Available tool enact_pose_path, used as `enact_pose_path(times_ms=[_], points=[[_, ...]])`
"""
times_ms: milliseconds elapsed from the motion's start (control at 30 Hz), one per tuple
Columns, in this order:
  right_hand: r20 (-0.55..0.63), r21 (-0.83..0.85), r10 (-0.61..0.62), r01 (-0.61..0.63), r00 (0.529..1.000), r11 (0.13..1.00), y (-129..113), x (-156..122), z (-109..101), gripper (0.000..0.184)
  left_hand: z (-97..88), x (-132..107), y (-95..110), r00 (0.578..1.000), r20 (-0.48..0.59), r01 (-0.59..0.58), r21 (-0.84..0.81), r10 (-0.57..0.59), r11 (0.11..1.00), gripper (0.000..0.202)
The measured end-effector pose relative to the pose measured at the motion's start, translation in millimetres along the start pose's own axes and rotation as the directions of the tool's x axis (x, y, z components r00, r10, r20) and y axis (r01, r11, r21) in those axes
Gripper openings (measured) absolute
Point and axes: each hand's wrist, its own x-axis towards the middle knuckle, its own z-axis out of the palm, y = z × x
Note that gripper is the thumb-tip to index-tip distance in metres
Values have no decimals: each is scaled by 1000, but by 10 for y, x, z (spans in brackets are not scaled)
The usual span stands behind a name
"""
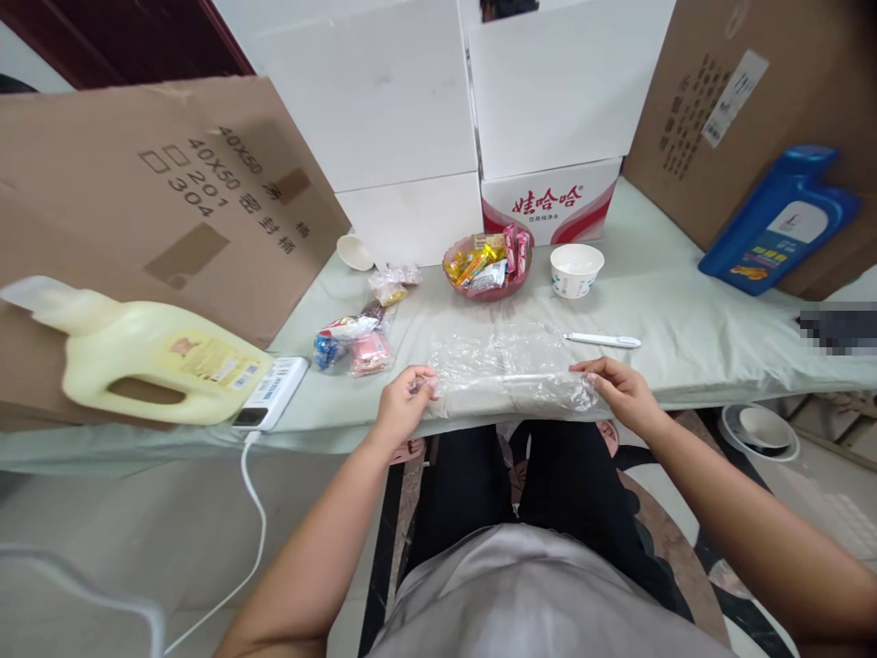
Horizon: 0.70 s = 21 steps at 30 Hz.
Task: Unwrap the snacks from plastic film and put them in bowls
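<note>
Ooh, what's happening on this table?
A person is pinching opposite ends of a crinkly clear plastic film with the left hand and right hand, near the front edge of the table. A slim white tool, perhaps a cutter, lies just behind its right end. Farther back, a pink bowl holds wrapped sweets, with a patterned paper bowl to its right.

Left grip point(403, 402), right grip point(627, 395) pinching clear plastic sheet point(503, 364); pink candy bowl point(488, 294) beyond.
</note>
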Motion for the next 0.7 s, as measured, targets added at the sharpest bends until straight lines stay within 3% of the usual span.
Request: enact_pose_path(times_ms=[200, 333, 467, 600, 700], points=[[-132, 85, 181, -171, 974, 982, 111, 204, 226, 34, -4, 213, 2, 1000, -13, 26, 60, -25, 998, 30], [-232, -231, 118, -172, 966, 957, 132, 337, 295, 35, 28, 427, 22, 995, -79, 78, 289, -57, 954, 30], [-208, -539, 55, -161, 977, 827, 114, 425, 309, 38, 121, 678, 75, 994, -88, 107, 564, -69, 819, 35], [-150, -645, 87, -164, 985, 747, 135, 463, 300, 39, 238, 796, 71, 994, -59, 112, 630, -97, 769, 39], [-146, -592, 130, -192, 981, 783, 135, 476, 272, 36, 281, 791, 25, 994, -31, 94, 687, -101, 721, 41]])
